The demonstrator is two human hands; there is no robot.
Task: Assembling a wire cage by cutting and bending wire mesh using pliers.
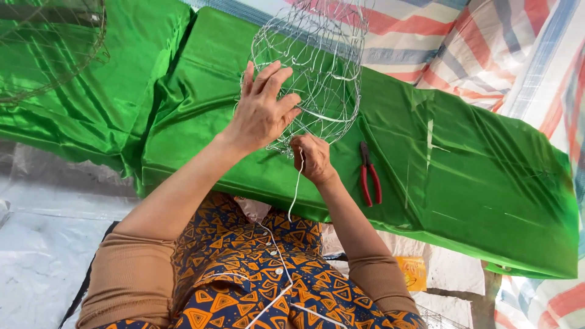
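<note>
A rounded cage-like frame of thin silver wire [323,67] stands on shiny green fabric [463,164]. My left hand [262,106] rests against the frame's near side, fingers spread over its wires. My right hand [312,157] is closed at the frame's lower edge, pinching a white wire strand [295,195]. This strand trails down from the hand over my patterned orange and blue lap.
Red-handled pliers [369,176] lie on the green fabric just right of my right hand. Another wire frame [49,49] sits at the top left. Striped red, white and blue tarp [487,42] lies behind. Clear plastic sheeting [42,244] covers the floor at left; a small yellow packet [413,272] lies near my right elbow.
</note>
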